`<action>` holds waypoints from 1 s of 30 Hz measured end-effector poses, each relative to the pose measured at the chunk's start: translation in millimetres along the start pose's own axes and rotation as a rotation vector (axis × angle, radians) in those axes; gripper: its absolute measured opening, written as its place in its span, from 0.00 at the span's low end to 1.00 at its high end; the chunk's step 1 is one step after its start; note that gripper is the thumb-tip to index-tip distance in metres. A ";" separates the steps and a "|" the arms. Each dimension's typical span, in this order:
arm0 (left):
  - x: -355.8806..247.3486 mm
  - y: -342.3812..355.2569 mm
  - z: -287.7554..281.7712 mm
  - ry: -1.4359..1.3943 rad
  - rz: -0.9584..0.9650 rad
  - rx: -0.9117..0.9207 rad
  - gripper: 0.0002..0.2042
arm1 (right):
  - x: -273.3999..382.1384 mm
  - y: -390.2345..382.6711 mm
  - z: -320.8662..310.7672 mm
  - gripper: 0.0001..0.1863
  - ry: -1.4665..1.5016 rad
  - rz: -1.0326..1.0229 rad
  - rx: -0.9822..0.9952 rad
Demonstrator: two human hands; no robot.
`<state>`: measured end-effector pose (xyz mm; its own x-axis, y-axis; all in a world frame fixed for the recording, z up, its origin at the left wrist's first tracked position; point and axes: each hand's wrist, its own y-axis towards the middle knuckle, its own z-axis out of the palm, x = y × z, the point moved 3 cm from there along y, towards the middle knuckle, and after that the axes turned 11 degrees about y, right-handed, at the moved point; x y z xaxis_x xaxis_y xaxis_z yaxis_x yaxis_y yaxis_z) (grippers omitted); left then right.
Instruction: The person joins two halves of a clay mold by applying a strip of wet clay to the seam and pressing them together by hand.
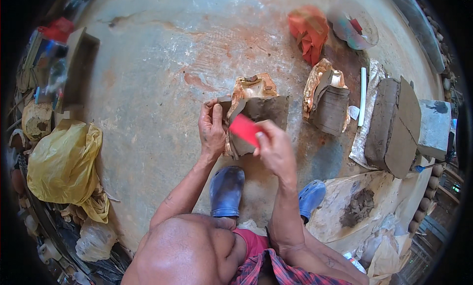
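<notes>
The clay sheet [270,107] lies over a mould [264,84] on the floor at twelve o'clock from me, likely so both arms reach it easily. My left hand [212,130] rests at its nine o'clock edge, seemingly steadying it; whether those fingers pinch or merely brace, I cannot tell. My right hand [276,149] pinches a red card [245,130] between thumb and fingers, slanted across the clay, perhaps to press its face flat.

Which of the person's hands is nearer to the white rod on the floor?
Right. The right hand, holding a red scraper, is left of the white rod; the left hand, at the left edge of the clay, is farther left of it.
</notes>
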<state>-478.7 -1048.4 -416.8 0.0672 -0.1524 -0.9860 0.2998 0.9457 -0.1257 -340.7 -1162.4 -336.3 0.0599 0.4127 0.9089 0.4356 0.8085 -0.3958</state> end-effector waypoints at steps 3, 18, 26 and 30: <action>10.4 -5.8 -1.2 -0.005 -0.060 -0.016 0.11 | 18.0 -3.9 -29.8 0.11 0.041 -0.021 -0.540; -6.0 -101.6 -21.2 0.229 -0.256 -0.066 0.13 | 3.1 16.0 -59.2 0.11 0.151 -0.103 -0.681; -19.9 -44.1 -32.5 0.198 -0.081 -0.165 0.21 | 6.9 41.1 -49.8 0.14 0.028 -0.034 -0.479; -7.8 -27.7 -38.0 0.138 -0.150 -0.146 0.24 | 8.3 54.7 -39.5 0.14 0.012 0.042 -0.439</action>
<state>-523.7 -1062.5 -409.8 -0.1016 -0.2628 -0.9595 0.1554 0.9485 -0.2762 -280.9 -1131.4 -345.3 0.0947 0.4346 0.8956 0.7725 0.5354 -0.3415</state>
